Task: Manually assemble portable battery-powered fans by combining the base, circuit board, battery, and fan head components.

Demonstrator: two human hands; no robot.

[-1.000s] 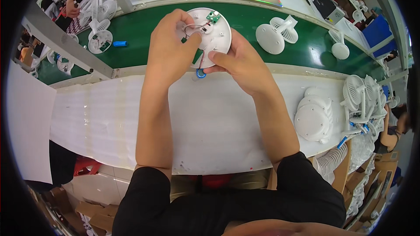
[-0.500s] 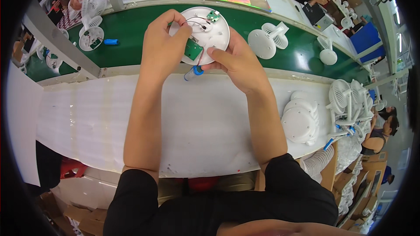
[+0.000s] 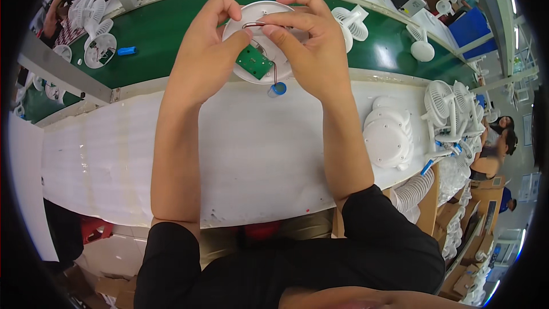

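Note:
A round white fan base (image 3: 264, 9) is held up over the far edge of the white worktop, its open inner side facing me. My left hand (image 3: 207, 51) is closed on its left rim, the thumb lying inside. My right hand (image 3: 313, 46) reaches over the right side, with thumb and index finger pinched at a thin dark wire (image 3: 251, 24). A green circuit board (image 3: 254, 62) sits low inside the base. From it a wire leads to a blue cylindrical battery (image 3: 278, 88) hanging below the rim. My right fingers hide the upper right of the base.
White round bases (image 3: 389, 140) lie stacked on the worktop (image 3: 257, 149) at right, beside several white fans (image 3: 443, 106). Behind runs a green conveyor belt (image 3: 154, 28) carrying another opened fan (image 3: 102, 50), a blue battery (image 3: 127, 51) and more fans. A metal post (image 3: 63, 63) stands at left.
My right hand has moved from the base's lower right rim up to the wires inside. The base has shifted slightly, and the hanging battery has swung right. The whole view has shifted a little.

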